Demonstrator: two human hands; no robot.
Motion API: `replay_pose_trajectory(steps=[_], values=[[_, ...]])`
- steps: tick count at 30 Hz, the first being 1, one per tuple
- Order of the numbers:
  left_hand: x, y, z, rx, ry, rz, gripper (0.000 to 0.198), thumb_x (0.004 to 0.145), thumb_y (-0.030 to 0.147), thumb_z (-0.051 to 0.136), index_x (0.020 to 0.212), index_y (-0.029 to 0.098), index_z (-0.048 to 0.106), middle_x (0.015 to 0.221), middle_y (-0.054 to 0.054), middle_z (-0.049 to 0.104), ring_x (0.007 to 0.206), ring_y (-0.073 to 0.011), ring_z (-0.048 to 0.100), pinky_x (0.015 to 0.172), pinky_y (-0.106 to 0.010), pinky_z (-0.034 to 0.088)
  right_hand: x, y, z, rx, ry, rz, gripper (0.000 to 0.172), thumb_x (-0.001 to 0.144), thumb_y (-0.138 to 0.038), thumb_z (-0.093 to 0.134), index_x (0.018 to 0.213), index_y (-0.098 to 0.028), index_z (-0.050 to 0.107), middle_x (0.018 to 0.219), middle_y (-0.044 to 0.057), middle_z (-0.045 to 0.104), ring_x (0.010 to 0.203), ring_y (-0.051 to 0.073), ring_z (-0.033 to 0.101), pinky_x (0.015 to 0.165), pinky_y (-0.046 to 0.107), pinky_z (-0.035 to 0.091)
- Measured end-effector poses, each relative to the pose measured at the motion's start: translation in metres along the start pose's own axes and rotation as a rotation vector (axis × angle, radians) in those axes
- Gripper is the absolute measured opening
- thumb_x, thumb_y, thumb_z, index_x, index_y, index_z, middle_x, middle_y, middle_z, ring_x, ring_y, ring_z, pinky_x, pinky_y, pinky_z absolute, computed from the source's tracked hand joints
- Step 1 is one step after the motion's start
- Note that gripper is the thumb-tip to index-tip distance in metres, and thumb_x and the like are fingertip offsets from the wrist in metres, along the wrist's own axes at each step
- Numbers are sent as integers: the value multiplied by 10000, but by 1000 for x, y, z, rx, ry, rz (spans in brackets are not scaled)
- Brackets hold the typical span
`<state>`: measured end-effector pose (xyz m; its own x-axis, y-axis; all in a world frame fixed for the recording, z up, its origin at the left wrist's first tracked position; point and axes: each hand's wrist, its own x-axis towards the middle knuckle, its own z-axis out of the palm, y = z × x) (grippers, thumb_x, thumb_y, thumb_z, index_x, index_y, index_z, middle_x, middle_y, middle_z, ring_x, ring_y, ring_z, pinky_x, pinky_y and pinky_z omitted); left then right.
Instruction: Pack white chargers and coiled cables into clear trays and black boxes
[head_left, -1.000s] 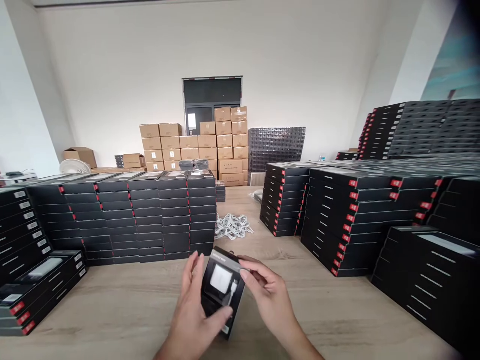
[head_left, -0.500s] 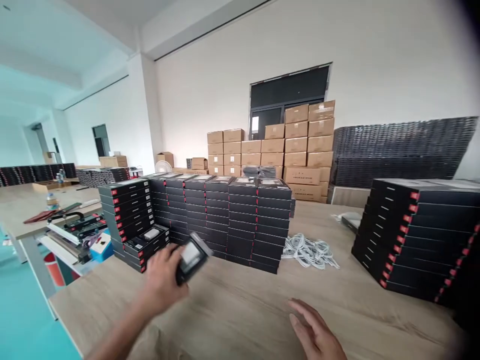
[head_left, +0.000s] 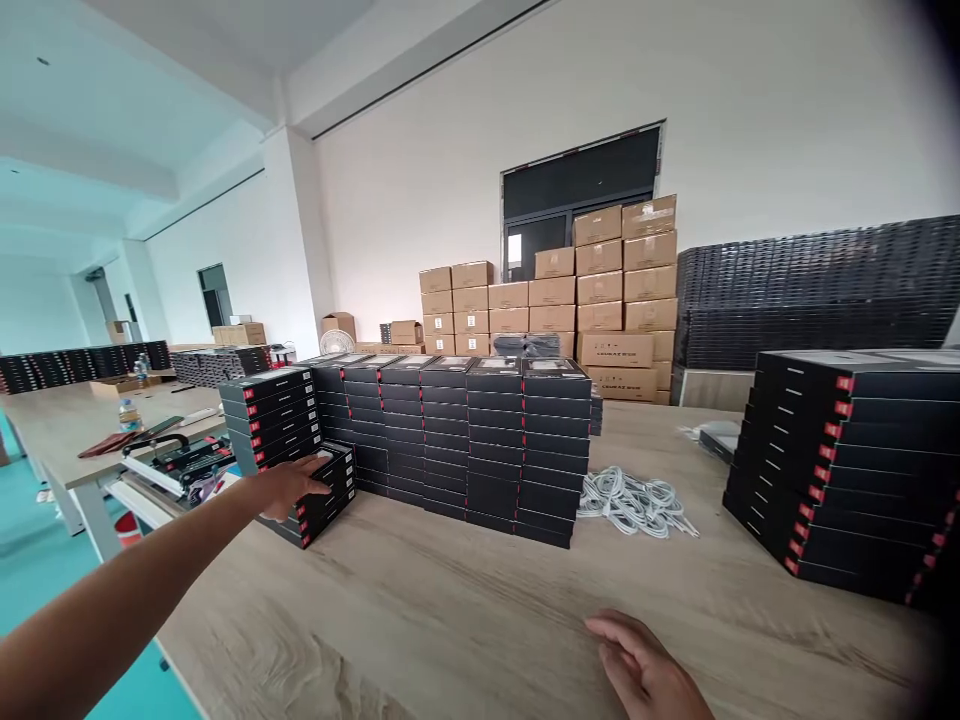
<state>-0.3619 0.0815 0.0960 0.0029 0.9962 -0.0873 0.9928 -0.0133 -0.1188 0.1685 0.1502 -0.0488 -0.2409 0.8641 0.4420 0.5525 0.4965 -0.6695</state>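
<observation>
My left hand [head_left: 292,486] reaches over a short stack of flat black boxes [head_left: 330,500] with red corner marks. Its fingers lie stretched across the stack's top and hide most of the upper box. Beside it rises a taller stack of the same boxes [head_left: 274,405], and a long row of stacked boxes [head_left: 495,450] runs off to the right. Low over the wooden table [head_left: 450,610], my right hand [head_left: 649,668] hangs empty, thumb and fingers apart.
Coiled white cables [head_left: 634,503] lie right of the row. Another tall stack of black boxes [head_left: 862,480] stands at the right. Brown cartons [head_left: 600,290] and piled dark trays [head_left: 810,295] fill the back. At left are a frame-like tool [head_left: 161,470] and a bottle [head_left: 130,415].
My left hand has moved left onto the short stack; the black box it held shows no longer in its grasp. My right hand has barely moved. The view has shifted slightly.
</observation>
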Motion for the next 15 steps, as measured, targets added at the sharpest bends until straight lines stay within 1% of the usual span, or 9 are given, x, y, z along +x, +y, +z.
replay_pose_trajectory(steps=[1, 3, 5, 7, 11, 15], values=[[1, 0, 1, 37, -17, 16, 779, 525, 9, 731, 1231, 318, 614, 1590, -74, 215, 1413, -324, 279, 1071, -437, 362, 0, 0, 0, 5, -2, 4, 312, 803, -395, 476, 891, -261, 743, 1045, 66, 735, 937, 244, 711, 786, 331, 596], [4, 1, 4, 104, -33, 32, 663, 602, 8, 692, 1194, 303, 644, 1593, -82, 198, 1399, -353, 298, 1016, -482, 418, 0, -2, -1, 23, -10, 9, 314, 800, -391, 473, 886, -259, 745, 1040, 69, 735, 922, 240, 714, 773, 323, 598], [5, 2, 5, 160, -35, 39, 583, 681, 3, 629, 1181, 302, 655, 1587, -82, 219, 1384, -363, 324, 976, -496, 455, -1, -4, -3, 42, -17, 16, 317, 798, -384, 469, 887, -255, 744, 1039, 73, 734, 916, 235, 716, 763, 315, 599], [5, 4, 6, 206, -29, 47, 550, 728, -10, 570, 1169, 304, 664, 1574, -70, 259, 1375, -357, 344, 978, -497, 458, -1, -6, -4, 55, -23, 23, 323, 797, -378, 463, 893, -249, 743, 1043, 77, 731, 924, 232, 713, 771, 313, 595], [2, 4, 7, 271, -21, 64, 510, 746, 16, 564, 1153, 303, 674, 1550, -48, 316, 1362, -355, 363, 968, -473, 481, -1, -8, -4, 60, -33, 42, 333, 807, -383, 453, 914, -246, 737, 1061, 75, 722, 939, 228, 705, 795, 317, 586], [0, 3, 7, 302, -20, 93, 524, 739, 36, 585, 1192, 291, 657, 1554, -87, 302, 1335, -366, 401, 957, -460, 494, -3, -6, -3, 74, -42, 61, 337, 804, -382, 449, 914, -245, 737, 1071, 78, 713, 943, 230, 701, 793, 320, 582]])
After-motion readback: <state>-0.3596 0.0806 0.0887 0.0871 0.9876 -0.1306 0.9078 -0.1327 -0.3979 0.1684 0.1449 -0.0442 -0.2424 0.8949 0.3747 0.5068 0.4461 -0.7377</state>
